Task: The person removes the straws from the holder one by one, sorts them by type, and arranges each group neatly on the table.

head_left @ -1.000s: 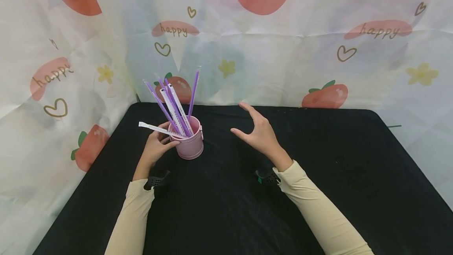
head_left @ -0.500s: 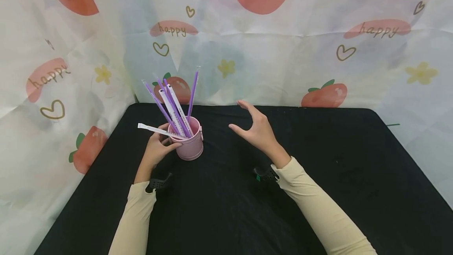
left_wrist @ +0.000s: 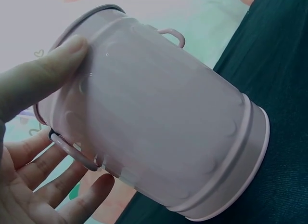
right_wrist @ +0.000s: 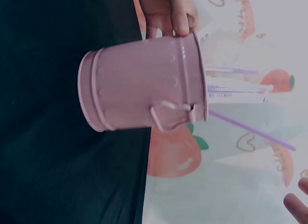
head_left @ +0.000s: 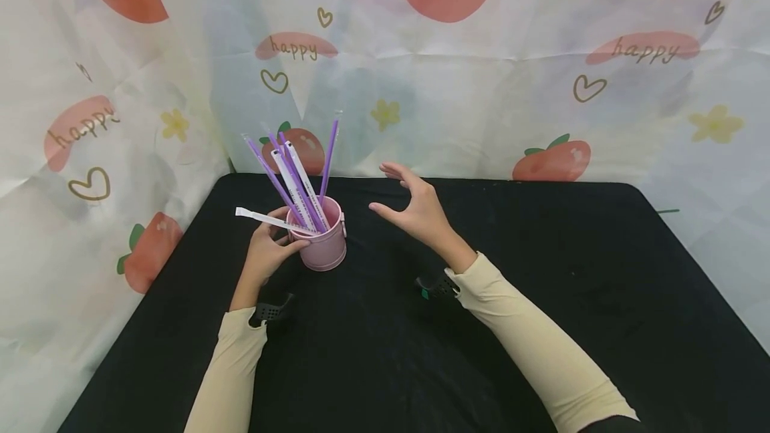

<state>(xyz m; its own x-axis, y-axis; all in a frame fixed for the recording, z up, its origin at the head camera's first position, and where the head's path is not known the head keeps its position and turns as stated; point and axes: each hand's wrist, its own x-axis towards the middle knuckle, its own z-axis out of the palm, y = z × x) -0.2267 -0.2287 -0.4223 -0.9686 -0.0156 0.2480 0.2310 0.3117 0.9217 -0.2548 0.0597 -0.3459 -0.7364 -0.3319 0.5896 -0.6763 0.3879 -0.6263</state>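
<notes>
On the black cloth stands a small pink metal bucket (head_left: 325,251) with side handles. Several purple straws (head_left: 329,158) in clear wrappers and white paper-wrapped straws (head_left: 292,182) rise from it. One white-wrapped straw (head_left: 259,217) leans low over the left rim, above my left hand (head_left: 263,256). That hand holds the bucket's left side: in the left wrist view the thumb (left_wrist: 53,67) lies on the wall near the rim, and the fingers are by a handle (left_wrist: 74,154). My right hand (head_left: 418,212) hovers right of the bucket, thumb and fingers spread apart, holding nothing.
Black cloth (head_left: 541,272) covers the table. Its far edge meets a light printed backdrop (head_left: 457,105) with strawberries, hearts and flowers, which also runs along the left side. Each wrist wears a dark strap (head_left: 439,286).
My right hand has moved left and slightly up, closer to the bucket. The left hand's thumb has slid slightly further across the bucket's wall, while the bucket and straws stay put.
</notes>
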